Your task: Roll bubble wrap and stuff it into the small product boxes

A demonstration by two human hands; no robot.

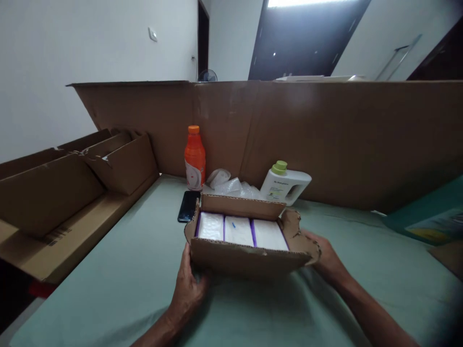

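Observation:
Between my hands is an open cardboard box (249,262) with its flaps torn at the edges. Inside it, three white packs (238,231) with purple sides stand in a row. My left hand (190,284) grips the box at its near left corner, the thumb by the lower edge. On the other side my right hand (325,255) holds the right end, its fingers partly hidden behind a flap. Just beyond the box's left corner lies a black phone (188,206).
Behind the box are an orange bottle (194,159), crumpled bubble wrap (233,187) and a tilted white jug (285,185) with a green cap. Larger open cartons (47,193) stand at left. A tall cardboard panel (325,140) closes off the back. A teal container (430,217) is at right.

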